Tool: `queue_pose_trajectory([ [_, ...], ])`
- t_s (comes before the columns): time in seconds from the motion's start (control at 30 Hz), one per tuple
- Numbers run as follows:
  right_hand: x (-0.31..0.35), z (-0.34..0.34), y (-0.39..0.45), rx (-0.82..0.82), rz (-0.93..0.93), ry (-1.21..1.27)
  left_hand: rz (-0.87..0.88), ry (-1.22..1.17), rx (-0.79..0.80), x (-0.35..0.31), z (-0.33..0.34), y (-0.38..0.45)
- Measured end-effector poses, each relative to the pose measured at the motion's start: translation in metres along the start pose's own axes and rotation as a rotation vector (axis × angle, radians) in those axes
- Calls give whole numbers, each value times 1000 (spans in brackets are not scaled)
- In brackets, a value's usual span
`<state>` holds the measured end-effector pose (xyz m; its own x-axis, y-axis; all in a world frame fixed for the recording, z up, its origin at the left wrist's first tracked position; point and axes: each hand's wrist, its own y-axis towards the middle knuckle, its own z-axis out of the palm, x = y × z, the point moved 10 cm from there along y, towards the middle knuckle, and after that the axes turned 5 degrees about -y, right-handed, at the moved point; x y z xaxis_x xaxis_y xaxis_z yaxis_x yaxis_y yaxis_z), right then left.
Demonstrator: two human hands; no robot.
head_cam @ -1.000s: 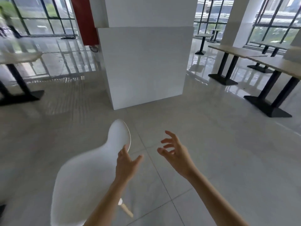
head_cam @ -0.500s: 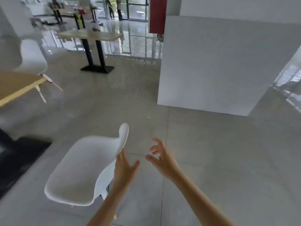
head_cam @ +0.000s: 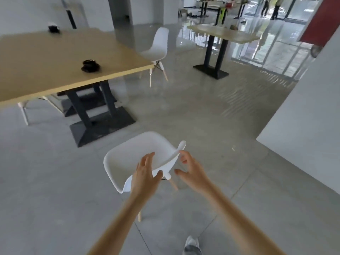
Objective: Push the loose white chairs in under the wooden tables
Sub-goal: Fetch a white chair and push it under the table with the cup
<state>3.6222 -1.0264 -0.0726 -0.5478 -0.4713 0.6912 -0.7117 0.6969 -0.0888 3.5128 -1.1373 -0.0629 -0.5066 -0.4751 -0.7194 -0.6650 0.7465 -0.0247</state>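
Floor of grey tile lies bare between my hands and the big wooden table, which stands ahead and to the left of my grip on dark pedestal legs; 1 black cup on a saucer sits near its front edge and another dark cup at its far side. Beyond that table's right corner stands a second white chair, partly tucked under, and pale chair legs show beneath the table's left part. Farther off, ahead and to the right, is a smaller wooden table, and a white wall closes in on my right. My shoe shows below my arms. The loose white chair is right under my hands, well apart from the big table's base. My left hand is spread flat with fingers apart over the near rim of its shell, seemingly touching it but not clamped. My right hand hangs with fingers parted, fingertips at the top edge of the backrest, closed on nothing. The chair's seat opens away from me toward the table, its backrest on the right nearest my right hand, and its front-to-back axis runs from that hand toward the upper left.
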Motion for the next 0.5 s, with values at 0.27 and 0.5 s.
queue_pose_trajectory([
  [0.27, -17, -6, 87, 186, -234, -229, -153, 262, 1, 1, 44, 55],
  [0.5, -31, 33, 123, 385, -530, -646, -361, 417, 144, 36, 89, 70],
])
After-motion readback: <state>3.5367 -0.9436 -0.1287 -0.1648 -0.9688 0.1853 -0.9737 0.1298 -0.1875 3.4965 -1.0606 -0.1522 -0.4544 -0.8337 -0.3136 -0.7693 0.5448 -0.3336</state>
